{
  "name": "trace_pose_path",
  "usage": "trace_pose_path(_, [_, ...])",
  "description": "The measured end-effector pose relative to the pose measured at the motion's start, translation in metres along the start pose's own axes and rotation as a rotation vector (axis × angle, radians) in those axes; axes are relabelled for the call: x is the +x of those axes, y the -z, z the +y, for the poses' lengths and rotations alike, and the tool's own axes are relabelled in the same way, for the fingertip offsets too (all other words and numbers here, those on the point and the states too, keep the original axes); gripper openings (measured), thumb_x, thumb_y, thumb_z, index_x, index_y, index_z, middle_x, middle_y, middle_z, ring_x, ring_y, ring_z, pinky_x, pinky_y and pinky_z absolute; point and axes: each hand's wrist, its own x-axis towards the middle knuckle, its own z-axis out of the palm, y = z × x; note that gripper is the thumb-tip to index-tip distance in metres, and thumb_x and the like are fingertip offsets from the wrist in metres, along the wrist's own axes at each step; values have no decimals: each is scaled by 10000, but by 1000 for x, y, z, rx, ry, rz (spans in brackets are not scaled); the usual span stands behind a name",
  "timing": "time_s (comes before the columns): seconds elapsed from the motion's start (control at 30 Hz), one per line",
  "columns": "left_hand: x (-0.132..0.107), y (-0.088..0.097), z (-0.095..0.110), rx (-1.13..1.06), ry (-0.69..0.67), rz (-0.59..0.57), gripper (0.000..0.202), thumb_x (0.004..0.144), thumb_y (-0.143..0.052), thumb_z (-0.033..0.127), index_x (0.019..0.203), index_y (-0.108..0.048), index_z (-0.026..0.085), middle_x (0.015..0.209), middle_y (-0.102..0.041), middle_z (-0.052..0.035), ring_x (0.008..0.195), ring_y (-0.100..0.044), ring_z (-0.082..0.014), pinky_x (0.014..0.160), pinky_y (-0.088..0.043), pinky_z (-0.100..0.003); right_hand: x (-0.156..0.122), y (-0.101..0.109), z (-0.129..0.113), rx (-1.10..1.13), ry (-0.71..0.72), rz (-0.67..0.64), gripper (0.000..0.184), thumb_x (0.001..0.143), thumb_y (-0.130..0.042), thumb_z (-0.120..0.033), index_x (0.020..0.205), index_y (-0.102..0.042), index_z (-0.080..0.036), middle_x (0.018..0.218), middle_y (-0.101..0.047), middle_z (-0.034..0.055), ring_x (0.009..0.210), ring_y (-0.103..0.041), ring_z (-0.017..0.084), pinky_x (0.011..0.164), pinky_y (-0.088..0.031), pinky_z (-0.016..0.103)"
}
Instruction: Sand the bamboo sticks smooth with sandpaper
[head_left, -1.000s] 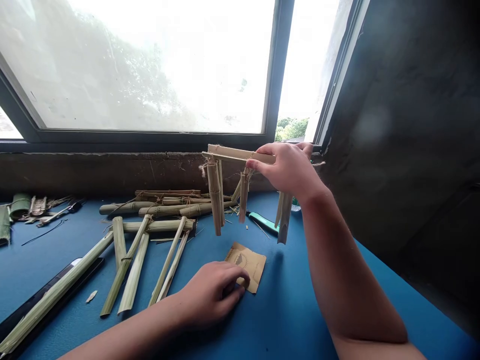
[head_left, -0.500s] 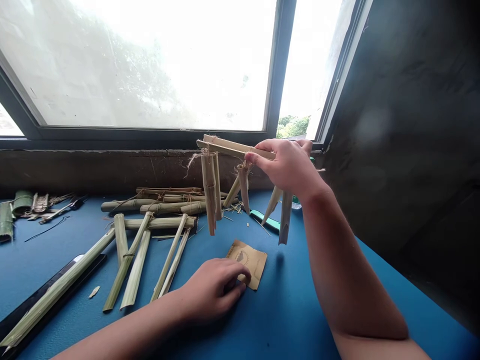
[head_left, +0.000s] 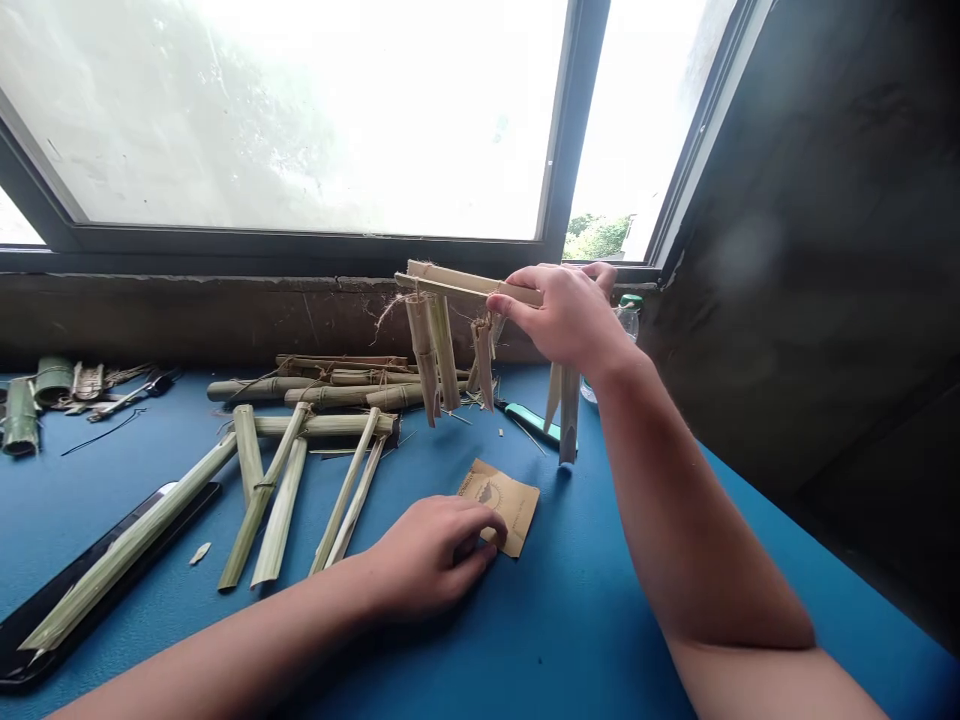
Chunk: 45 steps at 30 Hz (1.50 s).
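My right hand (head_left: 570,315) is raised above the table, its thumb and fingers closed on a frame of two split bamboo strips (head_left: 450,278). Short bamboo pieces (head_left: 422,345) hang from the frame on frayed twine, some pointed at the lower end; the palm hides its right part. My left hand (head_left: 442,550) rests on the table with its fingers loosely curled and a gap between thumb and index finger. Nothing shows in it. Its fingertips lie over the lower left edge of a brown paper card (head_left: 517,505) with a printed emblem.
Tied bamboo sticks (head_left: 322,395) lie along the wall, with joined split sticks (head_left: 259,510) before them. A longer strip rests across a black tray-like object (head_left: 30,600). A teal cutter (head_left: 532,423) and a green-capped bottle (head_left: 630,315) are behind the hanging pieces. Bamboo scraps (head_left: 54,380) lie far left.
The view has tipped slightly down. The hanging bamboo pieces have swung and sit closer together. My right hand keeps its grip, and my left hand stays beside the card.
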Motion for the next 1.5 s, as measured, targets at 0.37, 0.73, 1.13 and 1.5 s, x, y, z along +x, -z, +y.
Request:
trace_pose_path(0.37, [1, 2, 1, 13, -3, 0, 243, 994, -553, 250, 1187, -688, 312, 882, -696, 13, 787, -609, -187, 773, -442, -307, 0, -32, -9, 27, 75, -36, 354, 1037, -596, -567, 1106, -782, -274, 1169, -801, 66, 1156, -652, 312, 1026, -233, 514])
trace_pose_path(0.73, [2, 2, 1, 17, -5, 1, 230, 1005, -539, 250, 1180, -683, 291, 917, -716, -1, 814, -630, -191, 791, -449, -311, -4, -32, -10, -60, 78, 75, 334, 1004, -659, -567, 1097, -770, -267, 1096, -813, 38, 1109, -660, 301, 1098, -212, 525])
trace_pose_path(1.13, [1, 2, 1, 16, 6, 0, 251, 986, -561, 246, 1190, -694, 304, 879, -705, 0, 804, -621, -200, 780, -438, -321, 1, -29, -7, -32, 36, 167, 387, 1067, -514, -596, 1096, -751, -292, 1112, -813, 29, 1078, -677, 285, 1100, -214, 511])
trace_pose_path(1.5, [1, 3, 2, 14, 8, 0, 242, 992, -556, 240, 1178, -702, 292, 870, -706, -2, 784, -619, -192, 771, -447, -316, -2, -14, -13, 33, 43, 104, 494, 1055, -466, -684, 1039, -777, -300, 972, -808, 16, 1034, -682, 271, 1100, -230, 488])
